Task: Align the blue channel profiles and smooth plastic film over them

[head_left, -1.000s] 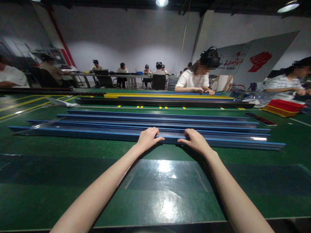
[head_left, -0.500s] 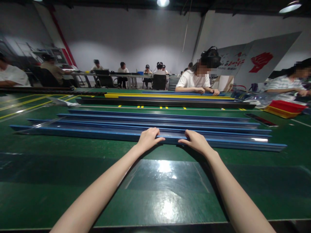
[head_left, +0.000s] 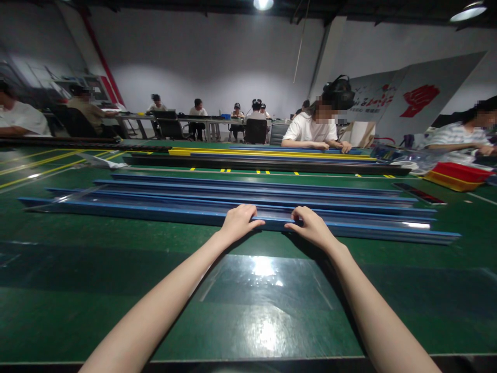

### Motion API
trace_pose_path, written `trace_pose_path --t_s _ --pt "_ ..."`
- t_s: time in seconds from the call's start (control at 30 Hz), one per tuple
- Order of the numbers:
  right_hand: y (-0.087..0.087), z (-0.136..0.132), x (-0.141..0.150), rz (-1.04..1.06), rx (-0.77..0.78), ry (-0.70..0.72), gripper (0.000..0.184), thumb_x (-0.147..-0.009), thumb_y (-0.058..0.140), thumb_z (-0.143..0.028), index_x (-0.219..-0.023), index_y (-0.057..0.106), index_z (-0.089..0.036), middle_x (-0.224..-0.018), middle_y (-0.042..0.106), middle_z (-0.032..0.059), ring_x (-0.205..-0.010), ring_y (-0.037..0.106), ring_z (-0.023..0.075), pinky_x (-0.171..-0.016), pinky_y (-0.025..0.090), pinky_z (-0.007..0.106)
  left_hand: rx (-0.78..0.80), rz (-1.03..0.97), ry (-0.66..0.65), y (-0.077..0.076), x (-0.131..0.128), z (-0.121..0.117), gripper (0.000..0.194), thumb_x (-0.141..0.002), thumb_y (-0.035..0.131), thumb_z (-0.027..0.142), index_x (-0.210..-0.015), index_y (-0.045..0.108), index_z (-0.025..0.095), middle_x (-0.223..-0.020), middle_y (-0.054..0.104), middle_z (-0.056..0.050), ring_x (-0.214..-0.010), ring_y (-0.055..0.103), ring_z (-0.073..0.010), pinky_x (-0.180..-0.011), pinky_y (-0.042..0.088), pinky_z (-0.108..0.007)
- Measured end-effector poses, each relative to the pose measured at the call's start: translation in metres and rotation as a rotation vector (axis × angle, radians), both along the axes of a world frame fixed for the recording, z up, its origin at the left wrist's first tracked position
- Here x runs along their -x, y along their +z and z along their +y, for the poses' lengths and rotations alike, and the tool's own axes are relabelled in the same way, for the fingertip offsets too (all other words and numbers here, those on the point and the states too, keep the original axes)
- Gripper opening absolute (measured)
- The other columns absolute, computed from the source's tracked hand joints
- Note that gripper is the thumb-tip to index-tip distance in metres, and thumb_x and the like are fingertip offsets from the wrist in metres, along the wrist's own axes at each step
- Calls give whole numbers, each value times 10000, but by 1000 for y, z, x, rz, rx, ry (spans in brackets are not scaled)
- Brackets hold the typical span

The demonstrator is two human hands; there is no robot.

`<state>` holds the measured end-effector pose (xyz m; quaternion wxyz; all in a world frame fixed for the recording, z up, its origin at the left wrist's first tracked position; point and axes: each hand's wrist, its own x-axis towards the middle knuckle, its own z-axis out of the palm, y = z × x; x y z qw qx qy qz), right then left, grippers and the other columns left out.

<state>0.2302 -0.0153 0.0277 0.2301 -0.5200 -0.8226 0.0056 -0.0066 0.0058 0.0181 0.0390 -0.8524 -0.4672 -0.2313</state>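
Several long blue rails lie side by side across the green table point(head_left: 77, 290). The nearest blue rail point(head_left: 135, 213) runs from far left to far right. My left hand point(head_left: 237, 223) grips its near edge at the middle, fingers curled over the top and thumb in front. My right hand point(head_left: 312, 226) grips the same rail a little to the right, fingers wrapped over it. Both forearms reach straight forward from the table's front edge.
Behind the blue rails lie a black rail point(head_left: 264, 166) and yellow and blue rails point(head_left: 267, 154). A person in a white shirt point(head_left: 312, 129) works across the table. A red and yellow tray point(head_left: 458, 175) sits far right. More people sit at desks behind.
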Motion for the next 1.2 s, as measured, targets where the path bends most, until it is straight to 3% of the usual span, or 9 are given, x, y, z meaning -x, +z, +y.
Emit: trace_pose_path --t_s 0.23,0.47,0.97,1.2 --pt "-1 -2 10 -11 -39 75 111 -787 492 -294 -785 505 -184 -796 559 45 -768 463 175 -687 360 281 -2 19 -2 -1 0 -1 326 -790 509 516 -756 520 192 -781 601 -10 -780 531 -166 -621 357 -240" --pt "-5 -2 19 -82 -76 1 225 -817 481 -405 -793 515 -184 -792 569 49 -763 471 183 -669 351 281 -28 43 -1 -1 -1 -1 326 -799 497 515 -773 527 192 -800 615 -9 -790 535 -167 -623 358 -245" --pt "0 -4 18 -278 -125 25 225 -862 434 -367 -774 548 -193 -801 587 62 -773 476 189 -676 333 278 -90 135 -98 -5 2 -2 341 -876 389 451 -853 590 177 -887 626 -51 -842 547 -171 -698 386 -261" --pt "-3 -4 16 -322 -108 14 249 -877 409 -371 -793 552 -185 -808 603 67 -774 512 186 -673 325 274 -69 62 -134 -8 4 1 336 -875 388 455 -926 600 199 -918 643 -54 -897 550 -166 -751 401 -258"
